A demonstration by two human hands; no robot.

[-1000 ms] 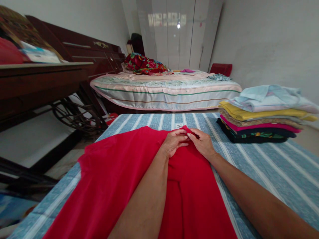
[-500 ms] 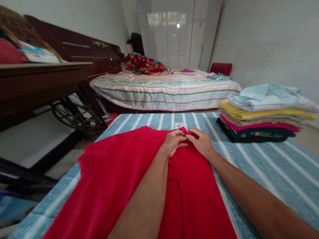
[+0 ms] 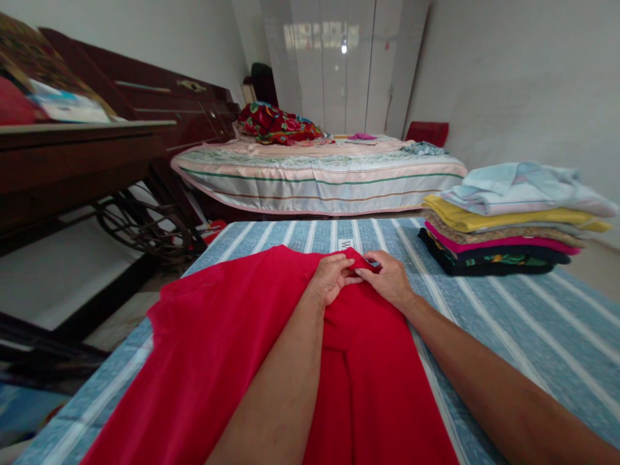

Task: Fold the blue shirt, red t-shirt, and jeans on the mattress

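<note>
A red garment [image 3: 217, 323], its right side folded over in layers, lies on a blue and white striped cover [image 3: 489, 323]. At the garment's far right edge, my left hand [image 3: 332, 278] has its fingers closed on the red cloth. Just to the right of it, my right hand [image 3: 387, 279] pinches the same edge between thumb and fingers. Both hands are close together, almost touching. The near end of the garment runs out of view, and my left forearm covers part of its middle.
A stack of folded clothes [image 3: 508, 226] stands on the cover at the right. Beyond the far edge is a bed [image 3: 320, 184] with a bundled floral quilt [image 3: 278, 124]. On the left stands a dark wooden table [image 3: 87, 155] with an iron wheel [image 3: 145, 223] beneath.
My two hands have shifted very slightly along the garment's far edge, and the fingers have moved a little on the cloth. The view has turned slightly to the right.
</note>
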